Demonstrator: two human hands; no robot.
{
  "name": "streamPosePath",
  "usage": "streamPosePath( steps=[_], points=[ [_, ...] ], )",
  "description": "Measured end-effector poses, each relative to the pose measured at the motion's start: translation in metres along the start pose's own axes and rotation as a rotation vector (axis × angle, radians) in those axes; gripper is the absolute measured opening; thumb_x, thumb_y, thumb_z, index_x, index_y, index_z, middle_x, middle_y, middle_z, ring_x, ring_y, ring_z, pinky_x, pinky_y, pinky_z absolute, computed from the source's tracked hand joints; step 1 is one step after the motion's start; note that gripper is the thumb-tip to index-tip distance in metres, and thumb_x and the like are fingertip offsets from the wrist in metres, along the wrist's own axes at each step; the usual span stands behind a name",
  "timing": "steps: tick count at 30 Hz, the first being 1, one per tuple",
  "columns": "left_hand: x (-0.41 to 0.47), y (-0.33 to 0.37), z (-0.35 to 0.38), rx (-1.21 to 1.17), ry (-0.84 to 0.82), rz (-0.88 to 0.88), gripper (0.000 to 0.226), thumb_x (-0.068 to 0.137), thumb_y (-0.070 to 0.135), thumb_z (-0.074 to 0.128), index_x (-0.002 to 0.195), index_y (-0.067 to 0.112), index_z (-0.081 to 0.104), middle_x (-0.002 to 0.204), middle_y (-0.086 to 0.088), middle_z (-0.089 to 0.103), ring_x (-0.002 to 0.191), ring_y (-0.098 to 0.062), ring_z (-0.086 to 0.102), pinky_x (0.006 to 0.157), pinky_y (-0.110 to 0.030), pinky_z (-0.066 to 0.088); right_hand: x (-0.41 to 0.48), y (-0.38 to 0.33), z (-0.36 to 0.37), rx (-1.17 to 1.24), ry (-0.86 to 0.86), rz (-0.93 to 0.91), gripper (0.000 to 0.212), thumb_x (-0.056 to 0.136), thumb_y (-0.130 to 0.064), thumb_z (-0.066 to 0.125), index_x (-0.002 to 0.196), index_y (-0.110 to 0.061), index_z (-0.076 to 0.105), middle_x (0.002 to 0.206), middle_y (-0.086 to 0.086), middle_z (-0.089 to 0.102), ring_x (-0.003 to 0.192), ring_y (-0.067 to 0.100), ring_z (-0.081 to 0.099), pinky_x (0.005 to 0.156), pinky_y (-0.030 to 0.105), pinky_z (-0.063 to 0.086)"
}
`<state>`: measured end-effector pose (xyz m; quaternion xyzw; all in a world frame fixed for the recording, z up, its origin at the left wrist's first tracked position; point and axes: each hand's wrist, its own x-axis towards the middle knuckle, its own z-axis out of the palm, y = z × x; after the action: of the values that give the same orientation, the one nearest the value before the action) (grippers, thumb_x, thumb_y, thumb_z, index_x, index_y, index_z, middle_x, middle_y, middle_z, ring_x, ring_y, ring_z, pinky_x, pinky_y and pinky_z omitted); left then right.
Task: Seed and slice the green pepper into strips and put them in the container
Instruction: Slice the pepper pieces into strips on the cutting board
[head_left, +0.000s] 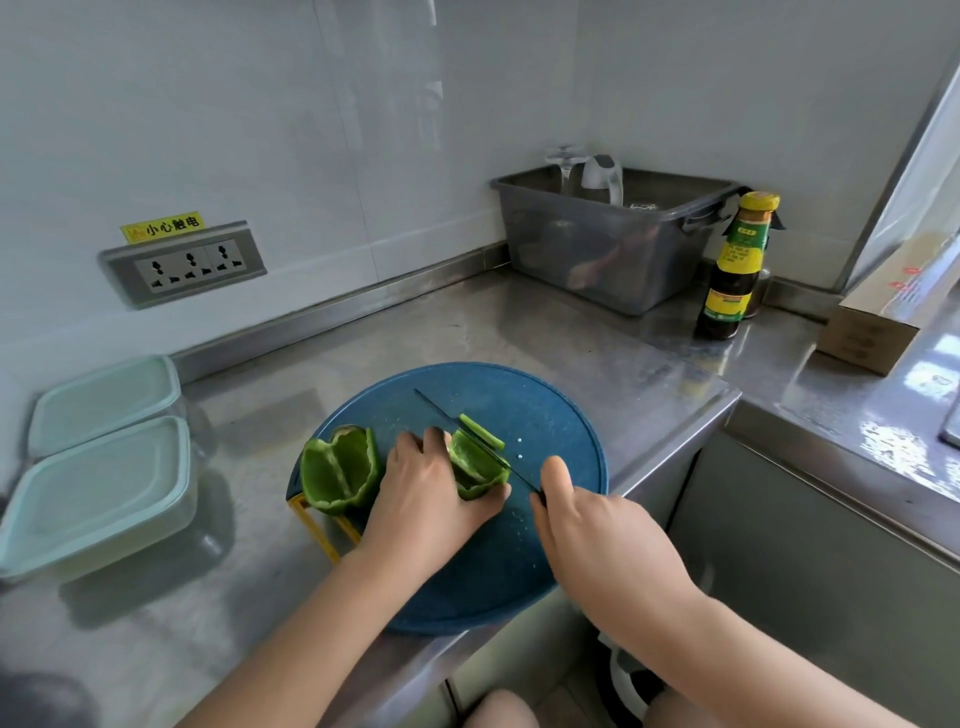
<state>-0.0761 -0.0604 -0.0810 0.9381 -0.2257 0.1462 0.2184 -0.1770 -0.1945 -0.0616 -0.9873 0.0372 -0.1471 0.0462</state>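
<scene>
On the round blue cutting board (519, 571) my left hand (431, 493) holds down a green pepper half (475, 467), fingers curled over it. My right hand (576, 525) grips the handle of a dark knife (467, 434), whose blade lies across the right side of that half. One cut strip (482, 431) lies just beyond the blade. The other pepper half (340, 470) sits open side up at the board's left edge. Two lidded pale green containers (104, 493) (104, 400) stand on the counter to the left.
A yellow rack (324, 535) pokes out under the board's left edge. A grey plastic bin (613, 244) with glassware stands in the back corner, a sauce bottle (735, 270) and a cardboard box (878, 322) to its right. A wall socket (184, 265) is behind the counter.
</scene>
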Motion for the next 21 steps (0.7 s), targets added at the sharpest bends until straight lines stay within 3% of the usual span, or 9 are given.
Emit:
streamPosePath(
  steps=[4, 8, 10, 12, 13, 15, 17, 21],
  points=[
    [-0.001, 0.002, -0.002, -0.007, -0.011, -0.001, 0.068, 0.065, 0.056, 0.067, 0.104, 0.003, 0.051, 0.087, -0.004, 0.038, 0.088, -0.031, 0.053, 0.072, -0.024, 0.034, -0.002, -0.003, 0.004, -0.043, -0.002, 0.002, 0.060, 0.049, -0.009, 0.083, 0.074, -0.016, 0.028, 0.047, -0.004, 0.013, 0.044, 0.011, -0.015, 0.045, 0.016, -0.008],
    [-0.001, 0.001, -0.004, -0.023, -0.043, 0.017, 0.076, 0.067, 0.057, 0.070, 0.120, 0.008, 0.046, 0.097, -0.007, 0.043, 0.097, -0.029, 0.052, 0.079, -0.025, 0.038, -0.005, -0.001, 0.010, -0.038, -0.003, 0.003, 0.063, 0.045, -0.005, 0.082, 0.074, -0.017, 0.027, 0.048, -0.003, 0.014, 0.044, 0.011, -0.014, 0.045, 0.016, -0.008],
    [-0.001, 0.001, -0.003, -0.017, -0.050, 0.014, 0.075, 0.067, 0.059, 0.069, 0.118, 0.009, 0.047, 0.100, -0.009, 0.046, 0.097, -0.027, 0.052, 0.079, -0.024, 0.038, -0.003, 0.003, 0.016, -0.017, -0.012, 0.006, 0.063, 0.046, -0.006, 0.082, 0.073, -0.016, 0.026, 0.047, -0.004, 0.011, 0.043, 0.012, -0.014, 0.044, 0.017, -0.009],
    [0.000, 0.000, -0.002, 0.000, -0.038, 0.012, 0.071, 0.066, 0.062, 0.066, 0.110, 0.010, 0.050, 0.097, -0.006, 0.045, 0.094, -0.025, 0.053, 0.074, -0.022, 0.037, -0.001, 0.002, 0.012, -0.036, -0.057, 0.025, 0.058, 0.061, -0.013, 0.078, 0.075, -0.015, 0.022, 0.046, -0.006, 0.006, 0.038, 0.013, -0.008, 0.038, 0.021, -0.005],
    [0.000, 0.000, -0.002, 0.007, -0.033, 0.017, 0.069, 0.066, 0.063, 0.066, 0.108, 0.010, 0.050, 0.095, -0.004, 0.043, 0.092, -0.023, 0.053, 0.073, -0.021, 0.035, 0.000, 0.002, 0.010, -0.021, -0.087, 0.042, 0.048, 0.077, -0.020, 0.069, 0.078, -0.015, 0.021, 0.046, -0.005, 0.010, 0.035, 0.015, 0.001, 0.034, 0.026, 0.005],
    [0.000, -0.001, -0.001, 0.015, -0.030, 0.040, 0.069, 0.067, 0.063, 0.065, 0.109, 0.011, 0.050, 0.095, -0.001, 0.039, 0.092, -0.021, 0.053, 0.072, -0.019, 0.034, 0.006, 0.007, 0.013, 0.117, -0.088, 0.037, 0.026, 0.099, -0.029, 0.038, 0.084, -0.016, 0.022, 0.052, -0.003, 0.029, 0.041, 0.020, 0.025, 0.043, 0.035, 0.027],
    [-0.001, -0.001, -0.002, 0.017, -0.039, 0.048, 0.070, 0.069, 0.063, 0.063, 0.112, 0.012, 0.048, 0.098, -0.001, 0.039, 0.094, -0.020, 0.052, 0.074, -0.019, 0.034, 0.012, 0.010, 0.010, 0.322, -0.093, 0.041, 0.024, 0.101, -0.033, 0.029, 0.085, -0.015, 0.025, 0.057, -0.001, 0.038, 0.048, 0.022, 0.034, 0.047, 0.035, 0.027],
    [-0.002, -0.001, -0.003, 0.017, -0.040, 0.049, 0.070, 0.069, 0.065, 0.060, 0.113, 0.013, 0.046, 0.098, 0.001, 0.036, 0.095, -0.017, 0.050, 0.074, -0.018, 0.034, 0.027, 0.012, 0.001, 0.462, -0.140, 0.060, 0.026, 0.101, -0.032, 0.032, 0.085, -0.012, 0.030, 0.061, 0.003, 0.043, 0.052, 0.022, 0.038, 0.048, 0.033, 0.026]
  ],
)
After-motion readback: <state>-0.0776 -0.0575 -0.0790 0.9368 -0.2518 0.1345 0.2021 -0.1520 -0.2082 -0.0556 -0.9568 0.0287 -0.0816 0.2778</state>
